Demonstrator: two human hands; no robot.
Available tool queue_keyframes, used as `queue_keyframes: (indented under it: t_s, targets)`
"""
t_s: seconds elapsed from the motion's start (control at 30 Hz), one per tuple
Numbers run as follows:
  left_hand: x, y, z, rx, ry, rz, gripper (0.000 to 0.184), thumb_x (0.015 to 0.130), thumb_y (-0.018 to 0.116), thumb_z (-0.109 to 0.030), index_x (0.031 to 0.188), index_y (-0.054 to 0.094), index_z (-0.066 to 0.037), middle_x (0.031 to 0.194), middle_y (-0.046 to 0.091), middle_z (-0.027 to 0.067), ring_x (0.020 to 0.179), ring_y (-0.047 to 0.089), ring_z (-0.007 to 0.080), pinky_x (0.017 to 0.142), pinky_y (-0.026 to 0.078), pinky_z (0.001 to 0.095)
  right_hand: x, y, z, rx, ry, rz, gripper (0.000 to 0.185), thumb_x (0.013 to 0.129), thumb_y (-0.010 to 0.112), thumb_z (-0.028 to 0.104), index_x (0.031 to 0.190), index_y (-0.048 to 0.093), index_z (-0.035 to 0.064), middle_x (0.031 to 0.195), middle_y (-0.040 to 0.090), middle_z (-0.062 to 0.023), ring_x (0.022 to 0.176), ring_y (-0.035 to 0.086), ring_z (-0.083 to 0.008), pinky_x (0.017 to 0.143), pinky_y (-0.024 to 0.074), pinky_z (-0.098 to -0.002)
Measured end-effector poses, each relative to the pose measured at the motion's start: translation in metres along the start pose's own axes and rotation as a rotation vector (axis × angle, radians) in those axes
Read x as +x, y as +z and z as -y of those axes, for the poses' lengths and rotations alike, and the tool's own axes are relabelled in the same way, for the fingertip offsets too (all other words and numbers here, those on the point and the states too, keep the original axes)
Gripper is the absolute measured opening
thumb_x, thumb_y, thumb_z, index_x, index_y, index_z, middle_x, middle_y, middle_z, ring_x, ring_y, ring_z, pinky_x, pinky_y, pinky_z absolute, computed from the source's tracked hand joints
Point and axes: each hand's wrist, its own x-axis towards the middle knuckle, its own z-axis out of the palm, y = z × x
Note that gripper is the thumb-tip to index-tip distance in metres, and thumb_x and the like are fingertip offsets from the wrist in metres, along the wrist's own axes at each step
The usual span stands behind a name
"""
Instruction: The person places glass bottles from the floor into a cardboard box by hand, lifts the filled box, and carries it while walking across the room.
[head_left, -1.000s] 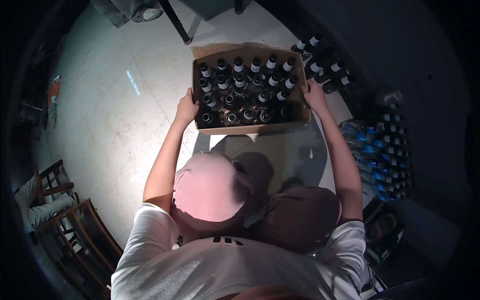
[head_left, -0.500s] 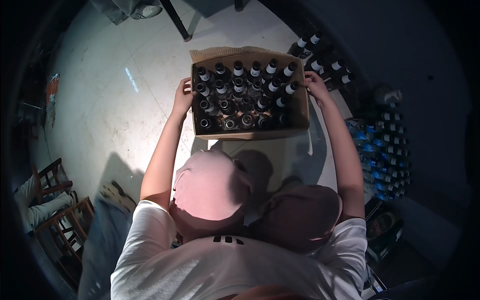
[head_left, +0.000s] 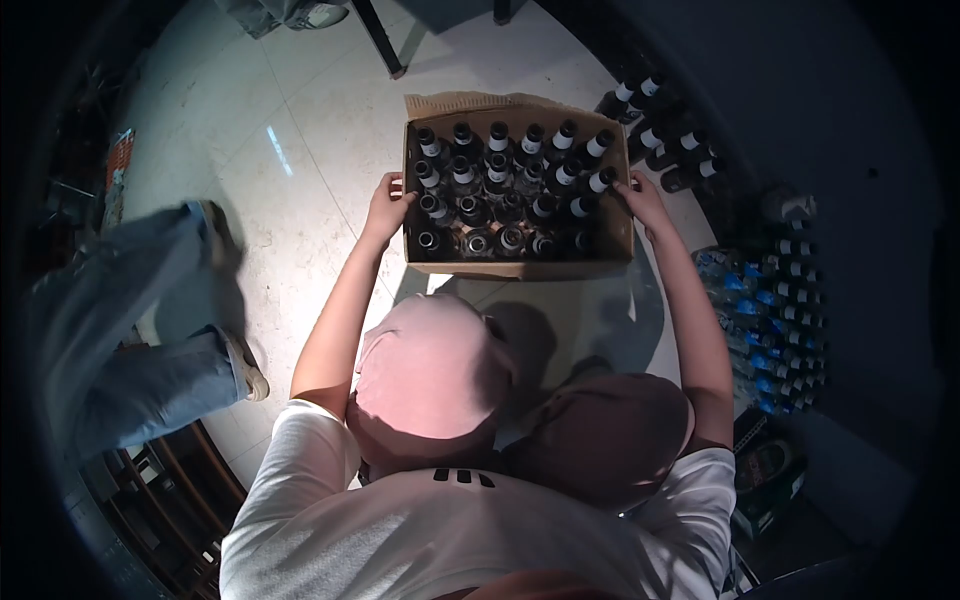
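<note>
A cardboard box (head_left: 520, 268) with its top open is held out in front of my knees. Rows of dark glass bottles (head_left: 497, 170), several in all, stand upright inside it with their necks up. My left hand (head_left: 390, 207) grips the box's left side, thumb over the edge. On the opposite side my right hand (head_left: 640, 202) is closed round the right edge, with the thumb on the inside. The fingers behind both side walls are partly hidden.
Along the wall at right stand more dark bottles (head_left: 672, 145) and a group of blue-labelled bottles (head_left: 760, 330). A person in jeans (head_left: 150, 390) is at my left, near a wooden chair or rack (head_left: 170, 480). Table legs (head_left: 380, 40) rise beyond the box.
The box and both hands sit slightly further right in view, along with the floor and bottles. The person in jeans has stepped forward on my left. My grip is unchanged.
</note>
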Motion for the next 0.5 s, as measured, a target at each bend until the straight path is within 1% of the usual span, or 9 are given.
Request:
queue_keyframes:
  t_s: [0.03,0.1,0.13,0.2,0.27,0.37,0.4,0.43,0.5]
  targets:
    - [-0.001,0.0,0.002,0.0,-0.001,0.002,0.043,0.08,0.061,-0.005,0.121,0.048,-0.004,0.104,0.058,0.0108,0.087,0.059,0.0192,0.07,0.05,0.0292,-0.004,0.001,0.0,-0.001,0.002,-0.001,0.033,0.082,0.063,0.016,0.112,0.055,0.0049,0.083,0.062,-0.0057,0.08,0.059,-0.0135,0.071,0.0461,-0.0267]
    - [-0.001,-0.001,0.005,-0.217,-0.173,0.097,0.045,0.083,0.058,-0.01,0.125,0.043,-0.002,0.109,0.057,0.0134,0.09,0.059,0.0207,0.072,0.051,0.0304,-0.011,0.0,0.002,0.099,0.134,0.026,0.043,0.083,0.062,0.023,0.121,0.05,0.006,0.095,0.063,-0.0098,0.087,0.061,-0.0164,0.074,0.047,-0.0276]
    - [-0.002,-0.001,0.005,-0.238,-0.19,0.142,0.056,0.083,0.058,-0.017,0.133,0.035,-0.004,0.115,0.054,0.0151,0.095,0.058,0.0209,0.075,0.049,0.0323,-0.011,-0.001,-0.001,0.099,0.136,0.02,0.043,0.083,0.062,0.023,0.121,0.05,0.006,0.095,0.063,-0.0098,0.087,0.061,-0.0164,0.074,0.047,-0.0276]
    - [0.0,0.001,0.009,-0.275,-0.199,0.149,0.062,0.082,0.059,-0.02,0.135,0.031,-0.004,0.117,0.053,0.0155,0.099,0.056,0.0216,0.078,0.048,0.0336,-0.014,-0.004,-0.008,0.211,0.17,0.122,0.056,0.083,0.062,0.028,0.13,0.041,0.0074,0.108,0.061,-0.0122,0.097,0.059,-0.0184,0.078,0.0471,-0.0285]
    - [0.005,0.002,0.021,-0.312,-0.205,0.153,0.067,0.081,0.06,-0.023,0.137,0.028,-0.005,0.12,0.051,0.0159,0.102,0.055,0.0222,0.08,0.048,0.035,-0.019,-0.005,-0.004,0.239,0.206,0.133,0.06,0.082,0.063,0.029,0.132,0.038,0.0079,0.111,0.059,-0.0122,0.1,0.058,-0.0186,0.08,0.047,-0.0291]
    - [0.015,0.0,0.041,-0.341,-0.176,0.215,0.091,0.075,0.064,-0.037,0.145,0.014,-0.007,0.137,0.038,0.0198,0.129,0.034,0.0302,0.104,0.024,0.0487,-0.027,-0.004,-0.002,0.253,0.228,0.106,0.067,0.08,0.064,0.031,0.135,0.033,0.0076,0.114,0.058,-0.012,0.105,0.056,-0.0189,0.081,0.047,-0.0302]
    - [0.018,-0.002,0.048,-0.335,-0.192,0.241,0.098,0.073,0.065,-0.042,0.146,0.01,-0.008,0.142,0.033,0.0212,0.134,0.025,0.0319,0.107,0.01,0.0518,-0.029,-0.003,-0.002,0.237,0.216,0.067,0.07,0.079,0.065,0.031,0.136,0.032,0.0069,0.115,0.058,-0.0118,0.107,0.055,-0.019,0.082,0.047,-0.0308]
    - [0.02,-0.003,0.05,-0.334,-0.193,0.241,0.098,0.073,0.065,-0.042,0.146,0.01,-0.008,0.142,0.033,0.0212,0.134,0.025,0.0319,0.107,0.01,0.0518,-0.028,-0.003,-0.004,0.237,0.217,0.067,0.07,0.079,0.065,0.031,0.136,0.032,0.0069,0.115,0.058,-0.0118,0.107,0.055,-0.019,0.082,0.047,-0.0308]
    - [0.021,-0.003,0.055,-0.363,-0.179,0.249,0.098,0.073,0.065,-0.042,0.146,0.01,-0.007,0.14,0.034,0.0219,0.133,0.027,0.0318,0.107,0.008,0.0539,-0.021,-0.003,-0.013,0.327,0.102,0.076,0.068,0.077,0.068,0.031,0.13,0.036,0.0028,0.105,0.06,-0.0125,0.098,0.059,-0.0204,0.076,0.047,-0.0305]
